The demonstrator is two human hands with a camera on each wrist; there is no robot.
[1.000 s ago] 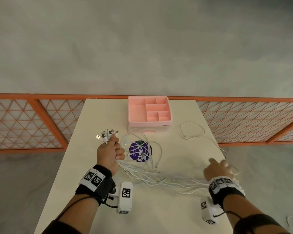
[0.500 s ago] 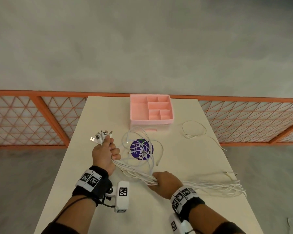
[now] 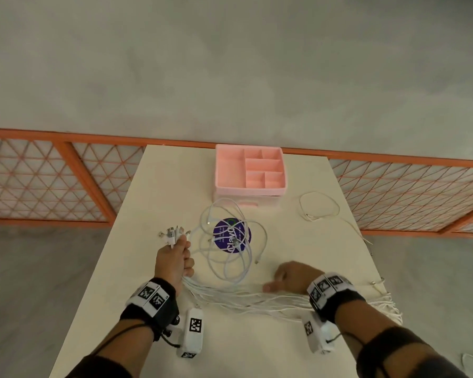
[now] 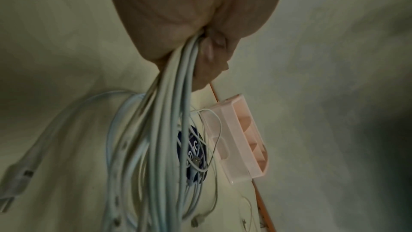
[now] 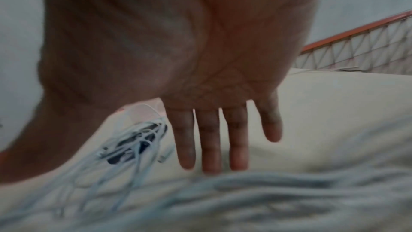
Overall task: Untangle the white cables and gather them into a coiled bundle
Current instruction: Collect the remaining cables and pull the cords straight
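The left hand (image 3: 175, 257) is closed in a fist around the white cables (image 3: 238, 298) near their plug ends, and the plugs (image 3: 172, 232) fan out above the knuckles. From the underside of the fist (the left wrist view shows this best) the cables (image 4: 165, 130) hang down in a thick bunch and then run to the right across the cream table (image 3: 298, 241), ending in a frayed-looking spread near the right edge. Some of them loop loosely over a round purple sticker (image 3: 231, 236) just beyond the fist.

The right hand (image 3: 292, 276) holds nothing: its fingers (image 5: 209, 138) are straight and a little apart, palm down, above the stretched run of cables. Whether the fingertips touch the strands is hard to say, since the right wrist view is blurred there.

A pink tray (image 3: 230, 173) with several compartments sits at the far end of the table. A single thin white cable (image 3: 320, 211) lies curled by itself to the right of the tray, apart from the bunch.
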